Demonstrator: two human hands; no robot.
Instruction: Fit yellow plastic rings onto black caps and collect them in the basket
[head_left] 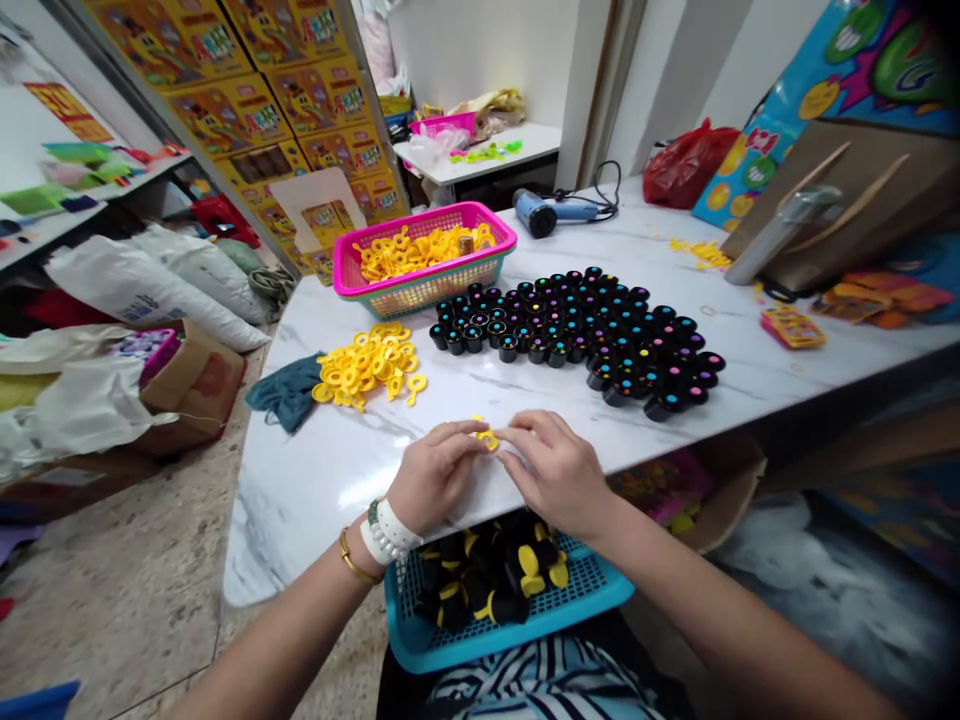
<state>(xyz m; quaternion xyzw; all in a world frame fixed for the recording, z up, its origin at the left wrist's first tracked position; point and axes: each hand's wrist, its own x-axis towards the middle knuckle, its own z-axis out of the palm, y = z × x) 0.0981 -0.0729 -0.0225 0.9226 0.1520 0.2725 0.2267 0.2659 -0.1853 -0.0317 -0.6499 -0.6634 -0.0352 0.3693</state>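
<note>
My left hand (439, 470) and my right hand (555, 468) meet near the table's front edge, their fingertips closed on a small yellow plastic piece (487, 438) between them. To the left beyond them lies a loose pile of yellow ring-shaped pieces (367, 368). Many black round caps (555, 320) with coloured dots on top stand grouped behind and right of my hands. Below my hands, a blue basket (435, 650) holds black and yellow parts.
A pink-rimmed basket (349, 270) of yellow pieces stands at the back of the white table (300, 500). A dark cloth (289, 390) lies left, a blue heat gun (555, 210) behind, and a brown paper bag (847, 190) at the right.
</note>
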